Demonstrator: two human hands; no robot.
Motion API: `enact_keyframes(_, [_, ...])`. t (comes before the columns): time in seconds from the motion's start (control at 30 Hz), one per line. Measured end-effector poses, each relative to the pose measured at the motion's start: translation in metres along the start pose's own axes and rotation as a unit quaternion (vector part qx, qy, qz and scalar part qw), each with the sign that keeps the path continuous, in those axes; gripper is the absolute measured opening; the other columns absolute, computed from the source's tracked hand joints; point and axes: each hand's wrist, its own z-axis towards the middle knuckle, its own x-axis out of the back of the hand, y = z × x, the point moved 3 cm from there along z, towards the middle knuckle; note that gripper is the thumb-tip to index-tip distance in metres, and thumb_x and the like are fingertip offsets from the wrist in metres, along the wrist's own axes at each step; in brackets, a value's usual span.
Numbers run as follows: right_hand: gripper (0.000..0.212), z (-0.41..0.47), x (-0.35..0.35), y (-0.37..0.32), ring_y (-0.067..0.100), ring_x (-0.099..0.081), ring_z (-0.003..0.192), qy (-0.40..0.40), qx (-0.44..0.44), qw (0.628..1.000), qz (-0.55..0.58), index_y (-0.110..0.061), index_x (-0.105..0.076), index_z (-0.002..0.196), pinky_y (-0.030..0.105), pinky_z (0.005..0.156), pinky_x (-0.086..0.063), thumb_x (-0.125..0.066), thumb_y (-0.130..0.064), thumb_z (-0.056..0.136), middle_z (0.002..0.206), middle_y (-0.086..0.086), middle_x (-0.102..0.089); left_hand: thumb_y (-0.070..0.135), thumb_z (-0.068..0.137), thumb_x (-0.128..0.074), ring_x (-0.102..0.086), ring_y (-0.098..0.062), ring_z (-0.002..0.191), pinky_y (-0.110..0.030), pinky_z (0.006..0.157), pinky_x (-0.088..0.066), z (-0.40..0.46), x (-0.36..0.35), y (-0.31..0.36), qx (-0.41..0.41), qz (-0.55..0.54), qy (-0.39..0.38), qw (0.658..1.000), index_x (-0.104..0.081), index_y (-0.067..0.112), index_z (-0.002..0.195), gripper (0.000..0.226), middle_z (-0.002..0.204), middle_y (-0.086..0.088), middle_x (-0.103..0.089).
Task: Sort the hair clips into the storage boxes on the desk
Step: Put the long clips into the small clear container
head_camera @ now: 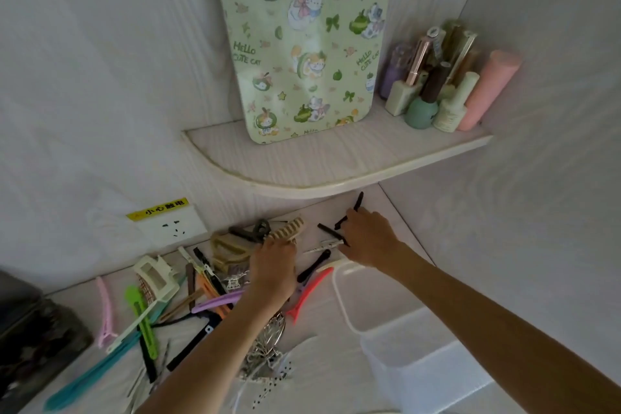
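Observation:
A heap of hair clips (188, 292) of many colours lies on the white desk. My left hand (274, 270) grips a beige striped claw clip (289, 229) at the back of the heap. My right hand (368, 237) reaches under the shelf and holds thin black clips (349, 212) between its fingers; another black clip (327, 230) and a patterned silver one (324, 245) lie just beside it. A translucent white storage box (413, 370) stands at the front right, under my right forearm. A red duckbill clip (311, 294) lies between my two arms.
A curved corner shelf (302, 175) overhangs the desk's back, carrying a green cat-print board (302, 44) and several nail polish bottles (437, 91). A wall socket (171, 227) sits at the back left. A dark box (30, 339) stands at the left edge.

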Motion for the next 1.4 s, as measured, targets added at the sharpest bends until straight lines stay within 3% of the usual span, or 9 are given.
enact_keyframes(0.13, [0.044,-0.008,-0.019,0.012,0.029,-0.06,0.099,-0.04,-0.027,0.997,0.062,-0.011,-0.038,0.129,0.034,0.072,-0.041,-0.052,-0.01,0.087,0.123,0.009,-0.051,0.012,0.089,-0.054,-0.05,-0.018,0.119,-0.034,0.099,-0.039,0.008,-0.001,0.005,-0.03,0.049,-0.003,0.998,-0.061,0.023,0.116,0.03,0.125,0.001,-0.06])
enact_keyframes(0.27, [0.041,-0.007,-0.028,0.025,0.025,-0.061,0.1,-0.007,-0.037,0.995,0.087,-0.012,-0.048,0.124,0.035,0.08,-0.049,-0.057,-0.032,0.089,0.126,0.006,-0.05,0.027,0.092,-0.05,-0.053,-0.016,0.115,-0.033,0.102,-0.039,0.013,0.002,0.012,-0.06,0.005,0.008,0.998,-0.062,0.025,0.113,0.025,0.118,0.004,-0.064])
enact_keyframes(0.4, [0.034,-0.004,-0.035,0.019,0.019,-0.058,0.106,0.047,-0.023,0.99,0.131,-0.018,-0.059,0.118,0.032,0.081,-0.05,-0.057,-0.035,0.089,0.119,0.001,-0.055,0.053,0.09,-0.045,-0.056,-0.018,0.111,-0.034,0.095,-0.045,0.016,-0.001,0.024,-0.06,-0.032,-0.025,0.997,-0.056,0.025,0.125,0.046,0.121,0.001,-0.06])
enact_keyframes(0.7, [0.026,0.004,-0.042,0.024,0.02,-0.048,0.114,0.113,0.013,0.992,0.055,-0.017,-0.06,0.116,0.029,0.09,-0.035,-0.047,-0.021,0.094,0.119,0.001,-0.061,0.041,0.089,-0.056,-0.058,-0.013,0.1,-0.03,0.087,-0.049,0.022,-0.007,0.024,-0.018,-0.065,-0.017,0.998,-0.066,0.022,0.103,0.026,0.108,0.004,-0.063])
enact_keyframes(0.93, [0.024,-0.01,-0.021,0.045,0.02,-0.063,0.084,0.161,-0.033,0.975,0.153,-0.021,-0.067,0.108,0.023,0.068,-0.035,-0.048,-0.029,0.095,0.094,0.002,-0.07,0.029,0.09,-0.058,-0.063,-0.005,0.091,-0.022,0.081,-0.048,0.017,0.001,0.011,0.02,-0.191,0.006,0.981,-0.07,0.023,0.097,0.015,0.099,0.01,-0.07])
enact_keyframes(1.1, [0.016,-0.048,0.001,0.066,0.013,-0.061,0.074,0.078,-0.068,0.944,0.312,-0.026,-0.071,0.1,0.024,0.057,-0.04,-0.058,-0.029,0.09,0.082,-0.002,-0.069,0.034,0.089,-0.058,-0.064,0.003,0.082,-0.014,0.07,-0.048,0.005,0.019,0.015,0.017,-0.237,0.047,0.97,-0.072,0.025,0.097,0.018,0.095,0.014,-0.072])
enact_keyframes(1.2, [0.009,-0.083,0.006,0.082,0.023,-0.067,0.075,-0.036,-0.047,0.921,0.386,-0.021,-0.073,0.087,0.027,0.064,-0.045,-0.065,-0.021,0.086,0.079,0.008,-0.071,0.031,0.086,-0.065,-0.069,-0.009,0.084,-0.02,0.072,-0.052,-0.005,0.016,0.028,0.009,-0.313,-0.069,0.947,-0.074,0.014,0.096,0.022,0.093,0.0,-0.074])
enact_keyframes(1.3, [0.006,-0.116,0.005,0.097,0.012,-0.063,0.068,-0.101,-0.037,0.909,0.403,-0.018,-0.074,0.083,0.016,0.064,-0.043,-0.069,-0.015,0.082,0.074,0.004,-0.07,0.018,0.082,-0.071,-0.063,-0.01,0.1,-0.01,0.057,-0.049,-0.017,0.0,0.053,0.042,-0.439,-0.228,0.868,-0.072,0.002,0.098,0.023,0.099,-0.002,-0.067])
enact_keyframes(1.4, [0.01,-0.138,-0.004,0.102,0.002,-0.055,0.064,-0.181,-0.04,0.91,0.371,-0.012,-0.075,0.089,0.009,0.059,-0.036,-0.069,-0.017,0.082,0.07,-0.004,-0.067,0.02,0.078,-0.075,-0.059,-0.003,0.083,-0.021,0.063,-0.057,-0.023,-0.011,0.079,0.113,-0.485,-0.301,0.813,-0.071,0.007,0.092,0.02,0.094,0.006,-0.061])
